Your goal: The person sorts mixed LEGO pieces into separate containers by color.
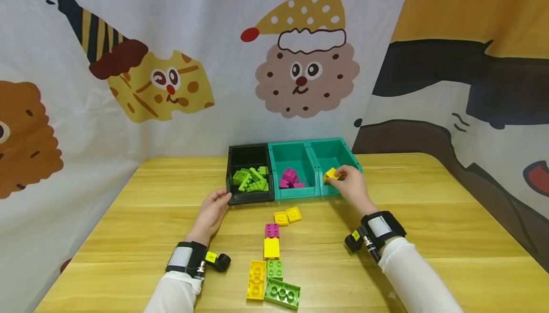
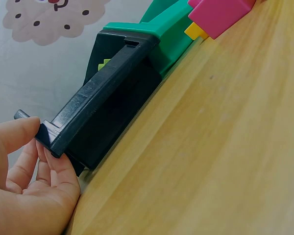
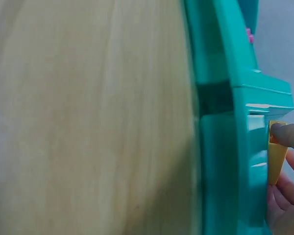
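Observation:
My left hand (image 1: 210, 214) grips the front left corner of a black bin (image 1: 250, 198), which holds several lime-green bricks (image 1: 251, 179). In the left wrist view the thumb lies over the bin's rim and the fingers curl beneath it. My right hand (image 1: 354, 189) reaches over the front of the right-hand teal bin (image 1: 329, 148). Between thumb and fingers it pinches a yellow brick (image 3: 277, 164), just inside the front wall. Whether other bricks lie under that hand is hidden. Magenta bricks (image 1: 290, 176) lie in the middle teal bin (image 1: 296, 153).
On the wooden table in front of the bins lie two small yellow pieces (image 1: 287, 216), a magenta brick (image 1: 272, 230), a yellow brick (image 1: 271, 248), a longer yellow brick (image 1: 256, 280) and two green bricks (image 1: 282, 293). A printed cloth (image 1: 193, 136) hangs behind the table.

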`<state>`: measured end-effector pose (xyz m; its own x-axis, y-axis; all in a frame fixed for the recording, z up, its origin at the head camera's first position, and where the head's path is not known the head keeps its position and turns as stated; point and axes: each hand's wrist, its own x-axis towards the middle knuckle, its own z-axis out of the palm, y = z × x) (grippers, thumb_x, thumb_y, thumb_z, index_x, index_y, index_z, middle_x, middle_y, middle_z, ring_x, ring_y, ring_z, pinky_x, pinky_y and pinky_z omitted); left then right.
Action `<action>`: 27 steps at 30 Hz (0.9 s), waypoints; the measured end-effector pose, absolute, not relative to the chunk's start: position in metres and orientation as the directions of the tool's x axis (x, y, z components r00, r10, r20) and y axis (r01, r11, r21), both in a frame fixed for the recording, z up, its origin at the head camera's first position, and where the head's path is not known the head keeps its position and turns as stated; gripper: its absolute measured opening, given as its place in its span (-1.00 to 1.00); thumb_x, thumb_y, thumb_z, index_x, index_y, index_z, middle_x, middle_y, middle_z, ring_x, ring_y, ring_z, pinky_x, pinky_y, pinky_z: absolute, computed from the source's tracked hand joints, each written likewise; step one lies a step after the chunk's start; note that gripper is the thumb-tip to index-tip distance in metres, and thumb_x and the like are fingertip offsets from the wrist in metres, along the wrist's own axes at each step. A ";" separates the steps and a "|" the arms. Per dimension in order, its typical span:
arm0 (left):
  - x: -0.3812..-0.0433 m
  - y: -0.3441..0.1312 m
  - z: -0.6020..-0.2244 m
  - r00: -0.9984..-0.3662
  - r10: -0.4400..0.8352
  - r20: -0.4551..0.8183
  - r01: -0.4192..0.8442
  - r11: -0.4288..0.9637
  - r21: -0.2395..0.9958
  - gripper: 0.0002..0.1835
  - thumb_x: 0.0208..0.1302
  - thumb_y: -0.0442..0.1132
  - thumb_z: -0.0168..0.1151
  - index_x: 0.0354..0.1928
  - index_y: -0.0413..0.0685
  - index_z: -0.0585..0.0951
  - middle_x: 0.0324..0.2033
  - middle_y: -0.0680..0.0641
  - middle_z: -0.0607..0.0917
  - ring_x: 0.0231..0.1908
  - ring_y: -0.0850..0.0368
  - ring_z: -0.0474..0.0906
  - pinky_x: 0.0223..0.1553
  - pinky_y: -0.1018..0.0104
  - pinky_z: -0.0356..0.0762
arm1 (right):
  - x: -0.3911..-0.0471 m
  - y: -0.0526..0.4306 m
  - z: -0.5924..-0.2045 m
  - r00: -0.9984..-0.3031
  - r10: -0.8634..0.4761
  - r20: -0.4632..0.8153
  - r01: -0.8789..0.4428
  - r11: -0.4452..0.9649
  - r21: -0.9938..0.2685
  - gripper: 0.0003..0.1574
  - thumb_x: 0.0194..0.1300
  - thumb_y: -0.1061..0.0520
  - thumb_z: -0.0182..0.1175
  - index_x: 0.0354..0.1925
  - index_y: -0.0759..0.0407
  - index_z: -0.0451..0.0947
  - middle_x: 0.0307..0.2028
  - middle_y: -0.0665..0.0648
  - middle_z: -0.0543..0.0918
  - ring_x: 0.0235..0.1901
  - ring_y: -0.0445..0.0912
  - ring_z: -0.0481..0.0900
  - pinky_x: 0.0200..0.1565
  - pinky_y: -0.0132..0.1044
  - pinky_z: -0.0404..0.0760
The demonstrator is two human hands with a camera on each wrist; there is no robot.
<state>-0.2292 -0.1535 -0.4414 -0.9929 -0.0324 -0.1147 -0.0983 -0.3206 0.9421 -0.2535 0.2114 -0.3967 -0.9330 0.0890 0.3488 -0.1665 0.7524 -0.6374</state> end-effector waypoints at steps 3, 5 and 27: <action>-0.229 -0.153 -0.443 -0.994 -0.031 -0.108 -0.092 -0.321 0.943 -0.88 0.36 -0.38 0.06 -0.26 0.03 0.48 -0.35 0.12 0.42 -0.35 0.29 0.35 -0.22 0.45 0.35 | -0.259 0.211 -0.399 -0.932 0.080 0.354 -0.169 0.766 -0.620 -0.72 0.08 0.17 0.37 -0.38 0.33 0.50 -0.25 0.34 0.62 -0.22 0.18 0.59 -0.16 -0.02 0.55; -0.229 -0.153 -0.443 -0.994 -0.031 -0.108 -0.092 -0.326 0.941 -0.86 0.36 -0.39 0.05 -0.29 0.05 0.48 -0.36 0.12 0.43 -0.35 0.29 0.36 -0.22 0.45 0.36 | -0.262 0.210 -0.401 -0.932 0.076 0.354 -0.171 0.770 -0.615 -0.73 0.08 0.18 0.37 -0.38 0.33 0.50 -0.25 0.34 0.62 -0.22 0.17 0.59 -0.17 -0.02 0.55; -0.230 -0.155 -0.443 -0.994 -0.032 -0.105 -0.088 -0.338 0.937 -0.86 0.35 -0.38 0.07 -0.30 0.05 0.50 -0.33 0.12 0.43 -0.35 0.31 0.39 -0.21 0.45 0.39 | -0.277 0.210 -0.398 -0.956 -0.011 0.293 -0.160 0.858 -0.488 -0.74 0.14 0.16 0.32 -0.30 0.33 0.51 -0.26 0.32 0.56 -0.29 0.11 0.52 -0.27 -0.09 0.51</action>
<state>-0.2304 -0.1546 -0.4434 -0.9939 -0.0325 -0.1051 -0.0880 -0.3377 0.9371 -0.2769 0.2099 -0.3981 -0.9559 -0.0110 0.2934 -0.1598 0.8579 -0.4884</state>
